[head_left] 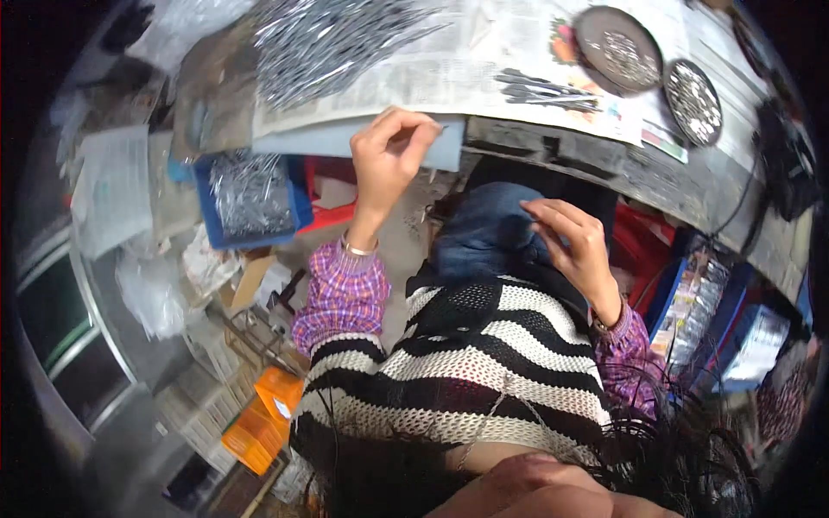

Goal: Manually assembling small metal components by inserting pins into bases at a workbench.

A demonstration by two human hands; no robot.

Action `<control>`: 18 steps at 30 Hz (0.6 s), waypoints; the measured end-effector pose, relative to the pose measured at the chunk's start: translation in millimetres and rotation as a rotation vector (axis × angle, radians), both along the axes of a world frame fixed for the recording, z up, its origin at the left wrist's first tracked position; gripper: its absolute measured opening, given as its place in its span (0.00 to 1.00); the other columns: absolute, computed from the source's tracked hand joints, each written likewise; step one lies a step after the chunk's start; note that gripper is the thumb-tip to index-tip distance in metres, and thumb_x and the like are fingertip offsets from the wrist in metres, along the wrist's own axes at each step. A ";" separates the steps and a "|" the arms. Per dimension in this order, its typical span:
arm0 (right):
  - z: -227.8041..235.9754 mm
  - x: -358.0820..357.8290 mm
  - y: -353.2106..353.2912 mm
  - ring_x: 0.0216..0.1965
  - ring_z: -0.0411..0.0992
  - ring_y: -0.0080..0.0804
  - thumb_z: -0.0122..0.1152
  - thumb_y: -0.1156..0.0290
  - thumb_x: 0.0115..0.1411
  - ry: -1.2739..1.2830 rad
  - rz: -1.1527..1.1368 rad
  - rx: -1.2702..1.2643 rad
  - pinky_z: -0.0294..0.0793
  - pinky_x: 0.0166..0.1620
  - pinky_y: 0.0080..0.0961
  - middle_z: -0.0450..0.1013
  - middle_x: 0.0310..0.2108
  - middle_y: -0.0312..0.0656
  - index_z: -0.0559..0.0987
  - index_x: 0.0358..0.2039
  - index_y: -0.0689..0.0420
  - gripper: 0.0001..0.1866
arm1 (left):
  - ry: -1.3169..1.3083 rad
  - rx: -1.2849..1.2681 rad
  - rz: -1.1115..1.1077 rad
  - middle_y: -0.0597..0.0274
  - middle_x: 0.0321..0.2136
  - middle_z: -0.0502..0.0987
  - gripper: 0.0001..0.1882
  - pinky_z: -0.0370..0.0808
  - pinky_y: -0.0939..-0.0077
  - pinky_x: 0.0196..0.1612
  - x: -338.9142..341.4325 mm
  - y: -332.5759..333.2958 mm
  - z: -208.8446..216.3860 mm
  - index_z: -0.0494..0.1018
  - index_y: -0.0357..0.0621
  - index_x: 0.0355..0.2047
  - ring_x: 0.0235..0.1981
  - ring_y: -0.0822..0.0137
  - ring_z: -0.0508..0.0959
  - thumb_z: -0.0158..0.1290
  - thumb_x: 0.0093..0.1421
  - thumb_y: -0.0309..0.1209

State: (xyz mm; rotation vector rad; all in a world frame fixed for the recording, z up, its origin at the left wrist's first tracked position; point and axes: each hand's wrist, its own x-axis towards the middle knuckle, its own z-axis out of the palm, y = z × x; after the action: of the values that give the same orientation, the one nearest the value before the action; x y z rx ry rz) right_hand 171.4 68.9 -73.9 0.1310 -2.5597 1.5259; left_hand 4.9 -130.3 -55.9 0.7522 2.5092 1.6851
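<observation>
My left hand is raised by the table's front edge, thumb and forefinger pinched together. A tiny dark speck shows at their tips, too small to name. Over my lap, my right hand has its fingers loosely bent, thumb and forefinger a little apart, with nothing visible between them. Beyond the left hand lies a large heap of thin shiny metal strips on newspaper. Several dark slender pieces lie to its right. Farther right are a round brown dish and a smaller dish, both with small shiny parts.
A blue bin of metal strips stands below the table at left. Orange crates are at lower left. Blue boxes with packed shiny goods stand at right. The worn table edge runs across in front of me.
</observation>
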 end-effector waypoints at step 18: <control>6.4 -15.6 1.5 0.22 0.72 0.25 0.64 0.76 0.48 0.041 -0.375 -0.326 0.70 0.25 0.18 0.74 0.24 0.41 0.78 0.28 0.62 0.06 | -0.893 0.306 -0.433 0.65 0.29 0.73 0.12 0.65 0.89 0.28 48.2 50.5 -1.7 0.70 0.37 0.41 0.28 0.80 0.70 0.52 0.57 0.25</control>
State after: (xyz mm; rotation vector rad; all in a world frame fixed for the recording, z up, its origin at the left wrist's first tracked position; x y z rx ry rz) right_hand 155.8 70.4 -67.6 -0.3324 -2.1100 1.7279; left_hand 53.1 -79.8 -57.6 0.3675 1.4074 1.7139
